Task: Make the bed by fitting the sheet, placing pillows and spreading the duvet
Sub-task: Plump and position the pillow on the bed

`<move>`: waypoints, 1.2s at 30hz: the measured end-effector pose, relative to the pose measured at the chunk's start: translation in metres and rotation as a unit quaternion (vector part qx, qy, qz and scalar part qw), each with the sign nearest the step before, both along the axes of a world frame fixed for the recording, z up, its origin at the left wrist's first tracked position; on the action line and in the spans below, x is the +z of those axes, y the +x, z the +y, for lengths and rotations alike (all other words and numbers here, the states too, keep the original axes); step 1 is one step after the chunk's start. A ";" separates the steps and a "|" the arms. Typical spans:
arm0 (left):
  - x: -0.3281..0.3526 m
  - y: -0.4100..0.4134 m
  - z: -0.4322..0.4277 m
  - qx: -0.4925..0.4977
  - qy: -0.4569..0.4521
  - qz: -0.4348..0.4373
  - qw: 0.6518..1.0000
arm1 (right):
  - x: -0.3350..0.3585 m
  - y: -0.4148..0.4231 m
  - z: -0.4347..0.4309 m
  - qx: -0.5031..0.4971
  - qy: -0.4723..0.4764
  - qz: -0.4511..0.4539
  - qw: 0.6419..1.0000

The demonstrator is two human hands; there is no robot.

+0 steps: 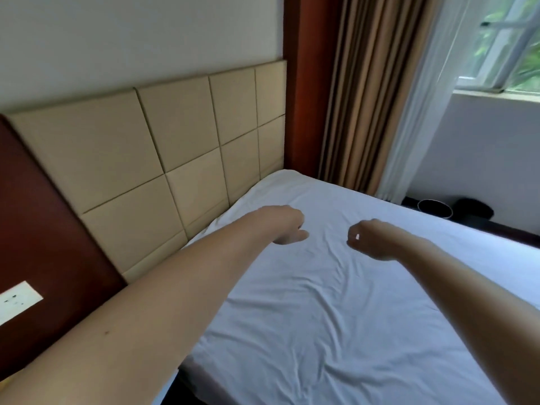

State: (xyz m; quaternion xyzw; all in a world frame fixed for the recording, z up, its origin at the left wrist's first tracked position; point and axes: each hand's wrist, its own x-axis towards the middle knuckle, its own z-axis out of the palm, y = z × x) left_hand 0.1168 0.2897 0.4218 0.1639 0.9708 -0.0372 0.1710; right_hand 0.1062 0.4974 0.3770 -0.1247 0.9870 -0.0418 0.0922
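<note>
The sheet [336, 302] lies spread flat under both hands. Its head edge sits just beyond the left hand [287, 226], tight against the headboard [146, 159]. The left hand is nearer that edge, its fingers curled down, and I can't tell whether it pinches cloth. The right hand [368, 239] is beside it, curled on nothing. No pillows or duvet are in sight.

padded headboard [131, 159], brown curtain [368, 97], window [508, 42]
</note>
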 end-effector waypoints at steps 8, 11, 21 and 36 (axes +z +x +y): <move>0.014 -0.013 0.073 -0.100 -0.020 -0.018 0.995 | 0.025 0.019 0.066 -0.051 0.037 0.027 0.998; 0.012 -0.025 0.096 -0.144 -0.021 -0.028 0.989 | 0.029 0.025 0.088 -0.094 0.046 0.022 0.994; 0.007 -0.060 0.194 -0.296 0.005 -0.025 0.955 | 0.037 0.064 0.172 -0.250 0.072 -0.011 0.965; -0.021 0.008 0.424 -0.416 0.035 -0.031 0.908 | 0.023 0.204 0.394 -0.396 0.078 -0.063 0.913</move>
